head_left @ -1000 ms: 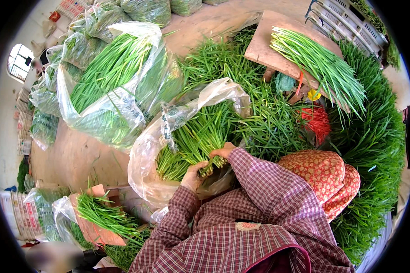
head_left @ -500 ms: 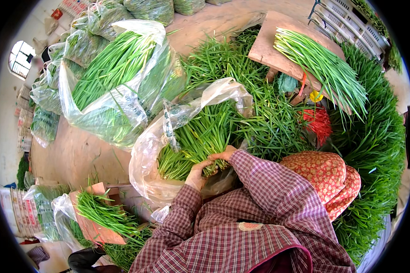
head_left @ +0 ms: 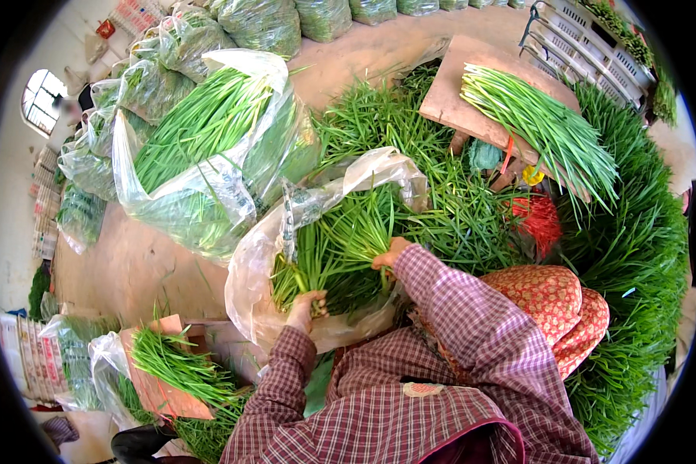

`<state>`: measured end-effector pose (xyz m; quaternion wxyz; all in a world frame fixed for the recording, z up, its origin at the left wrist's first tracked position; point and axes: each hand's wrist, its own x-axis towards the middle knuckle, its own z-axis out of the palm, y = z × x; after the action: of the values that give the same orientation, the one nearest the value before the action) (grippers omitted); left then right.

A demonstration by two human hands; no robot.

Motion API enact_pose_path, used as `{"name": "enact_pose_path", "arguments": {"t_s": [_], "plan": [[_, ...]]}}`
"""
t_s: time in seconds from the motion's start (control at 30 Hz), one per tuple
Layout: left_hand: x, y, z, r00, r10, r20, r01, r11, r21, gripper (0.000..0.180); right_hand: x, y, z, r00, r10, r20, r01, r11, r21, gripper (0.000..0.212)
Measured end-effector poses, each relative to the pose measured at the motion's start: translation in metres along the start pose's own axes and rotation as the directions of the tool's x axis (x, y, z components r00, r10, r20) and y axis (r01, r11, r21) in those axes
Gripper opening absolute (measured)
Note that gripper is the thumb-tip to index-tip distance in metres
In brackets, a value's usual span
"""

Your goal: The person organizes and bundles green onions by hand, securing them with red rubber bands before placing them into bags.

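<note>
My left hand [head_left: 306, 309] is closed round the stem ends of a bunch of garlic chives inside a clear plastic bag. At the bag's right side, my right hand [head_left: 391, 255] grips another bunch of chives [head_left: 362, 230] by its pale ends, the leaves pointing up and away. The two hands are apart, with more green leaves showing dark between them. The open bag [head_left: 249, 313] lies in front of my knees, its rim spread round the chives. Parts of my fingers are hidden by the stems.
A fuller bag of chives [head_left: 209, 147] stands far left. Loose chives [head_left: 464, 201] pile up to the right, beside a board [head_left: 448, 85] bearing a chive bundle and some red ties [head_left: 535, 224]. Filled bags [head_left: 255, 23] line the back. Another board with chives [head_left: 182, 371] is near left.
My hands were close together at the stem ends; now they have spread, left hand down and left, right hand slightly right. The chives are parted into two bunches. The view has shifted slightly.
</note>
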<state>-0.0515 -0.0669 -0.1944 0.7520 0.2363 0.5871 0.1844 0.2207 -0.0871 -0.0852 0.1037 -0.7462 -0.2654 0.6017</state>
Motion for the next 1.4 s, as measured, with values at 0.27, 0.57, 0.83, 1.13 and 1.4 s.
{"name": "enact_pose_path", "arguments": {"t_s": [0.27,0.57,0.83,1.13,1.4], "plan": [[0.027,-0.003,-0.039,0.99,-0.066,-0.127,0.065,0.998,-0.01,0.011,-0.127,-0.028,-0.122,0.975,-0.182,-0.13,0.048,0.74,-0.671,0.057],[0.008,0.011,-0.06,0.926,0.378,-0.028,-0.301,0.778,0.551,0.042,-0.225,0.002,-0.213,0.833,-0.502,-0.233,0.044,0.479,-0.877,0.042],[-0.085,0.121,-0.071,0.951,0.169,0.261,-0.308,0.396,0.865,0.045,-0.241,-0.015,-0.213,0.775,-0.562,-0.29,-0.081,0.366,-0.927,0.052],[-0.237,0.231,0.18,0.218,0.407,0.887,-0.975,0.134,0.178,0.116,-0.248,-0.021,-0.185,0.872,-0.46,-0.165,-0.007,0.325,-0.946,0.046],[-0.13,0.206,0.262,0.27,-0.169,0.948,-0.75,0.581,0.317,0.129,-0.274,-0.043,-0.172,0.829,-0.528,0.187,0.419,0.363,-0.833,0.046]]}}
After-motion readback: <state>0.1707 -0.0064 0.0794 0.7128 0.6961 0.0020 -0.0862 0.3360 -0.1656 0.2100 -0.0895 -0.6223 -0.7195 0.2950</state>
